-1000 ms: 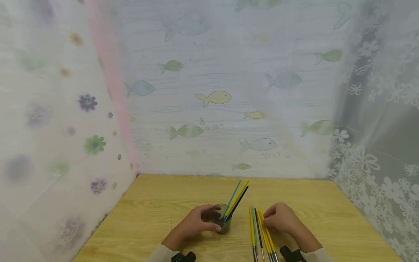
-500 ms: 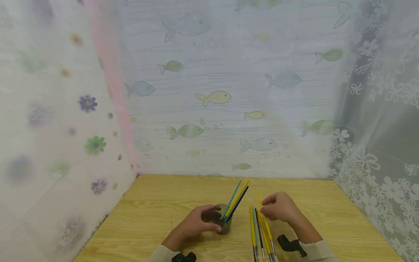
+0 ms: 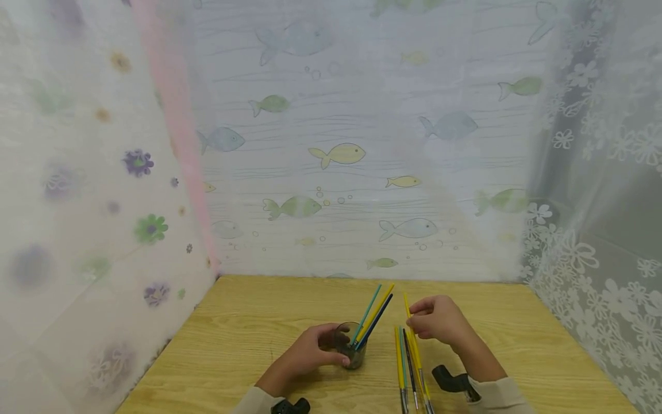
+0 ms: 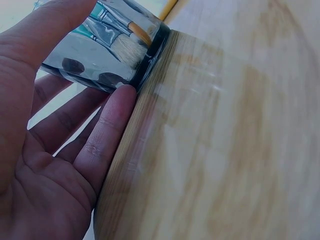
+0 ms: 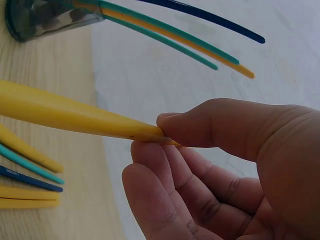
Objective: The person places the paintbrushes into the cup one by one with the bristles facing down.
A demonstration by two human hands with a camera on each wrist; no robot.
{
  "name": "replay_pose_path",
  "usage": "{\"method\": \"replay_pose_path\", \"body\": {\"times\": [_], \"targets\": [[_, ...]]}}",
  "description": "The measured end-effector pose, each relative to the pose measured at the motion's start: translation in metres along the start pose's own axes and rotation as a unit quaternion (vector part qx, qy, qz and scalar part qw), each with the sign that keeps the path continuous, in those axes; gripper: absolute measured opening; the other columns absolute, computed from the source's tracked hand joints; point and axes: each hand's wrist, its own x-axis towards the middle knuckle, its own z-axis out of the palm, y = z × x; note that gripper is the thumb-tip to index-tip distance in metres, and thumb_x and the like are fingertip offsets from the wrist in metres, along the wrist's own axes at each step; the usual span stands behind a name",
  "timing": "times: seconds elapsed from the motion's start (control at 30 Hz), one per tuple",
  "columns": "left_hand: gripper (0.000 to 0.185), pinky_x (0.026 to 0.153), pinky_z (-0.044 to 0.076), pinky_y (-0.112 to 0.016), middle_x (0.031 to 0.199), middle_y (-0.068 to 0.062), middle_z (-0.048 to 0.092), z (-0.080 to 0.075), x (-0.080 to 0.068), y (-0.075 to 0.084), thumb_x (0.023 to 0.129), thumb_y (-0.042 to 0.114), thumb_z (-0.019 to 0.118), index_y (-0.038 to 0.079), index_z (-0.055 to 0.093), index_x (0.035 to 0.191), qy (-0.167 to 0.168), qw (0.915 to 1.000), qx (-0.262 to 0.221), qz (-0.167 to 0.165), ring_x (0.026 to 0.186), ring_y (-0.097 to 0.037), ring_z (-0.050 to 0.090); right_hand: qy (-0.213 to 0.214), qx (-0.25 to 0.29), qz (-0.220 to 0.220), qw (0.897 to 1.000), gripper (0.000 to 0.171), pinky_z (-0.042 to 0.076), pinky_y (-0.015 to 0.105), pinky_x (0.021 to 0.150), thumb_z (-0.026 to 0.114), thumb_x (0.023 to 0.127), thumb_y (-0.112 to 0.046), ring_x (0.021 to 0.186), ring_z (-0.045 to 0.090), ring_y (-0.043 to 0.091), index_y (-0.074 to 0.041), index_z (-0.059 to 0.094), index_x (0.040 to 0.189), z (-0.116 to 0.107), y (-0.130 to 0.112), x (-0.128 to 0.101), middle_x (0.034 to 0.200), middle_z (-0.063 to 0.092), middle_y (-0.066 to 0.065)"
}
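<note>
Left hand (image 3: pixel 312 351) has its grip curled round 1 glass (image 3: pixel 353 352) with 4 paintbrushes (image 3: pixel 374 313) in it, far as I can count. The right hand (image 3: pixel 442 325) is pinching 1 yellow paintbrush (image 5: pixel 75 114), about two o'clock from the glass. Another 5 loose paintbrushes (image 5: pixel 30 180) lie on the worktop (image 3: pixel 248 328), roughly four o'clock from the glass.
</note>
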Motion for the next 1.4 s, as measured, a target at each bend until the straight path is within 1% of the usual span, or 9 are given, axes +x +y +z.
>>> {"method": "replay_pose_path", "body": {"times": [0.27, 0.47, 0.57, 0.67, 0.8, 1.0, 1.23, 1.4], "targets": [[0.063, 0.096, 0.055, -0.025, 0.130, 0.001, 0.071, 0.000, 0.000, 0.002, 0.091, 0.029, 0.083, 0.015, 0.058, 0.147, 0.002, 0.9999, 0.012, -0.004, 0.119, -0.017, 0.068, 0.012, 0.012, -0.016, 1.000, 0.036, 0.064, 0.043, 0.075, 0.077, 0.091, -0.009, 0.085, 0.073, 0.024, 0.008, 0.067, 0.120, 0.001, -0.003, -0.002, 0.102, 0.072, 0.014], [0.062, 0.097, 0.054, -0.025, 0.129, 0.001, 0.071, 0.000, 0.001, 0.001, 0.091, 0.030, 0.083, 0.018, 0.059, 0.147, 0.004, 0.9998, 0.019, 0.001, 0.118, -0.016, 0.068, 0.039, 0.018, -0.029, 0.999, 0.035, 0.064, 0.040, 0.075, 0.076, 0.092, -0.009, 0.085, 0.073, 0.023, 0.007, 0.066, 0.122, 0.003, -0.008, -0.005, 0.106, 0.070, 0.016], [0.061, 0.098, 0.054, -0.025, 0.129, 0.002, 0.072, 0.000, 0.001, 0.000, 0.091, 0.030, 0.083, 0.020, 0.059, 0.146, 0.007, 0.9997, 0.023, 0.004, 0.118, -0.016, 0.068, 0.049, 0.025, -0.034, 0.998, 0.037, 0.064, 0.040, 0.076, 0.076, 0.093, -0.009, 0.086, 0.074, 0.026, 0.007, 0.065, 0.124, 0.005, -0.013, -0.006, 0.109, 0.068, 0.017], [0.061, 0.098, 0.054, -0.025, 0.129, 0.002, 0.072, 0.000, 0.001, 0.000, 0.091, 0.030, 0.083, 0.021, 0.060, 0.146, 0.008, 0.9997, 0.024, 0.005, 0.118, -0.015, 0.068, 0.056, 0.036, -0.037, 0.997, 0.039, 0.064, 0.040, 0.077, 0.076, 0.093, -0.009, 0.086, 0.074, 0.027, 0.007, 0.063, 0.127, 0.007, -0.018, -0.008, 0.111, 0.067, 0.018], [0.062, 0.098, 0.054, -0.025, 0.129, 0.002, 0.072, 0.000, 0.001, 0.000, 0.091, 0.031, 0.083, 0.019, 0.059, 0.146, 0.005, 0.9996, 0.027, 0.008, 0.117, -0.014, 0.068, 0.064, 0.057, -0.044, 0.995, 0.039, 0.064, 0.037, 0.077, 0.076, 0.094, -0.008, 0.087, 0.074, 0.024, 0.006, 0.062, 0.127, 0.008, -0.022, -0.009, 0.110, 0.067, 0.017], [0.063, 0.097, 0.054, -0.025, 0.128, 0.002, 0.072, 0.000, 0.001, 0.000, 0.091, 0.031, 0.083, 0.017, 0.059, 0.146, 0.004, 0.9996, 0.028, 0.007, 0.116, -0.014, 0.069, 0.067, 0.078, -0.064, 0.993, 0.035, 0.064, 0.033, 0.077, 0.077, 0.094, -0.009, 0.090, 0.075, 0.022, 0.004, 0.062, 0.123, 0.009, -0.025, -0.011, 0.109, 0.066, 0.015], [0.062, 0.097, 0.054, -0.025, 0.129, 0.002, 0.071, 0.000, 0.002, -0.001, 0.090, 0.030, 0.083, 0.017, 0.059, 0.146, 0.003, 0.9996, 0.025, 0.008, 0.117, -0.014, 0.068, 0.070, 0.104, -0.080, 0.989, 0.037, 0.063, 0.034, 0.081, 0.078, 0.094, -0.012, 0.094, 0.076, 0.022, 0.004, 0.060, 0.122, 0.010, -0.031, -0.013, 0.110, 0.066, 0.016], [0.063, 0.097, 0.054, -0.025, 0.130, 0.002, 0.071, 0.000, 0.002, -0.003, 0.090, 0.031, 0.083, 0.016, 0.059, 0.147, 0.002, 0.9996, 0.026, 0.009, 0.118, -0.014, 0.068, 0.075, 0.129, -0.100, 0.984, 0.036, 0.063, 0.033, 0.082, 0.077, 0.095, -0.012, 0.095, 0.077, 0.021, 0.005, 0.059, 0.121, 0.014, -0.037, -0.018, 0.112, 0.066, 0.018]]}}
